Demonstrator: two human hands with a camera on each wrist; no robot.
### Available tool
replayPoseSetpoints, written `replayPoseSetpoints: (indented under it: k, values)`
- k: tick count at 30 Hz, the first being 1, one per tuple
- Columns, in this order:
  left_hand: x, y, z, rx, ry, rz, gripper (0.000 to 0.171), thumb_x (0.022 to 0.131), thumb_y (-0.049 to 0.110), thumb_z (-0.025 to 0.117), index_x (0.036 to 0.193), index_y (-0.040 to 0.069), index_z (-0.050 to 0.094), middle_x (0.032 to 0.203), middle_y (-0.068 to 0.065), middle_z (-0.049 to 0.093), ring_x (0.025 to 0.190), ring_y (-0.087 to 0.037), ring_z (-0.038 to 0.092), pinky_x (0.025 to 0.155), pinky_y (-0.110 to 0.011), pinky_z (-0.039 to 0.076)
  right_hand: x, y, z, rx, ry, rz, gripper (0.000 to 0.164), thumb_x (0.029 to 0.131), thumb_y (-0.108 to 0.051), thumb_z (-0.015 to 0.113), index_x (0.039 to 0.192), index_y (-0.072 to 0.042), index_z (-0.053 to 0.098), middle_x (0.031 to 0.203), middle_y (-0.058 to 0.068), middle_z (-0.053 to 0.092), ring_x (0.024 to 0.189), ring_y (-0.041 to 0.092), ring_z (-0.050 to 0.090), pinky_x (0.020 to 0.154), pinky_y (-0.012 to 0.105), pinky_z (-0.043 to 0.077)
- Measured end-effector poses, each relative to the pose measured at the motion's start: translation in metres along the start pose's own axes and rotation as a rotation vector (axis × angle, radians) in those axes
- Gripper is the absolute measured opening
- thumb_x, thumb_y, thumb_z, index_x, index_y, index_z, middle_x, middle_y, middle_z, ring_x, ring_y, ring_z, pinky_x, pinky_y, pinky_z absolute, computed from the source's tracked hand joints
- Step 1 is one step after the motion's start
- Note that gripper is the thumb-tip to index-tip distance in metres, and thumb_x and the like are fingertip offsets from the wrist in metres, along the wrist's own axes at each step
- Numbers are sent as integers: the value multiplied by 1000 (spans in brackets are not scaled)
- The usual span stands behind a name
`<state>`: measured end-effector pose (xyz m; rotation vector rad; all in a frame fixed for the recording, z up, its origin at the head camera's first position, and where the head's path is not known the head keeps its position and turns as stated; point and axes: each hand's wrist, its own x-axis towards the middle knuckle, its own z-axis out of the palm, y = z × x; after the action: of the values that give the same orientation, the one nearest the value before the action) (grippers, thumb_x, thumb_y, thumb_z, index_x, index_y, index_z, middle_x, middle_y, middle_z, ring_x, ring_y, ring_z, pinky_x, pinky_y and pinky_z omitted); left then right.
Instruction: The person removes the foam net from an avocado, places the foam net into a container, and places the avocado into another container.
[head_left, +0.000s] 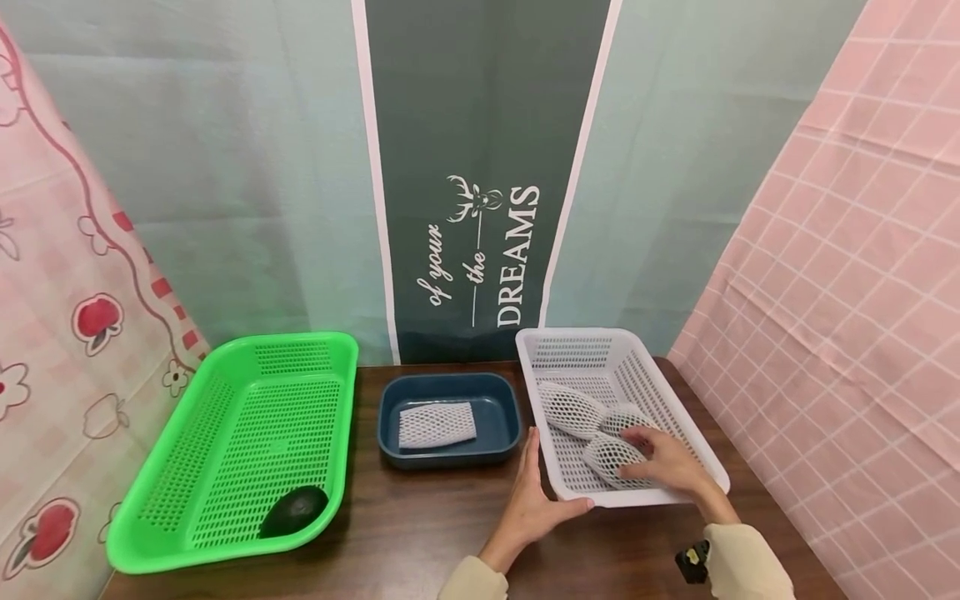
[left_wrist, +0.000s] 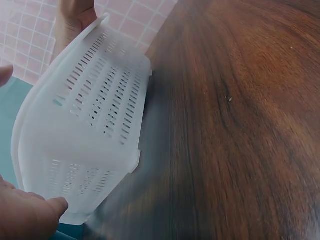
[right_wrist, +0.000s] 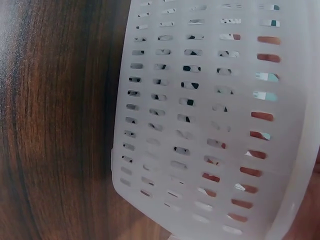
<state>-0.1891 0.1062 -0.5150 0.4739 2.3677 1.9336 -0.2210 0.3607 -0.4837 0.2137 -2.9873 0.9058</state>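
The white basket (head_left: 682, 417) stands at the right and holds several dark oval fruits in white foam nets. Inside it, my right hand (head_left: 671, 462) grips the front netted fruit (head_left: 611, 458), thumb on its near side and fingers at its far edge. A second netted fruit (head_left: 572, 410) lies at the left, and another netted fruit (head_left: 624, 414) sits behind my fingers. My left hand (head_left: 528, 504) spans the basket's front left corner with straight fingers, its thumb (left_wrist: 37, 210) against the outer wall. In the right wrist view, the basket's wall (right_wrist: 200, 115) hides the fruits mostly.
A blue tray (head_left: 495, 417) in the middle holds a flat white foam net (head_left: 437, 425). At the left stands a green basket (head_left: 341, 450) with a bare dark fruit, avocado-like (head_left: 295, 510), in its front corner. Curtains enclose the wooden table (head_left: 405, 517).
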Motion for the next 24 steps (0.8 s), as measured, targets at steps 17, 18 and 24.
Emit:
replayPoseSetpoints:
  k: [17, 18, 24]
  values:
    - [6, -4, 11, -16, 21, 91, 123, 53, 42, 83, 144, 16, 4, 147, 2, 0, 131, -17, 10, 100, -41, 22, 9, -7, 6, -79, -20, -4, 61, 51, -28, 85, 103, -7, 60, 96, 6, 59, 88, 23, 52, 76, 44, 42]
    - [6, -5, 11, -10, 21, 91, 124, 53, 42, 84, 144, 17, 3, 147, 3, 0, 131, -17, 9, 100, -41, 22, 9, -7, 8, -91, -20, -12, 60, 50, -28, 85, 101, -7, 60, 93, 4, 58, 85, 21, 52, 75, 42, 42]
    - [7, -8, 13, 14, 32, 88, 125, 52, 44, 83, 144, 16, 3, 147, 3, 1, 130, -18, 11, 100, -39, 24, 12, -5, 15, -187, -22, -16, 67, 45, -28, 86, 103, -8, 60, 95, 5, 55, 87, 21, 50, 76, 41, 42]
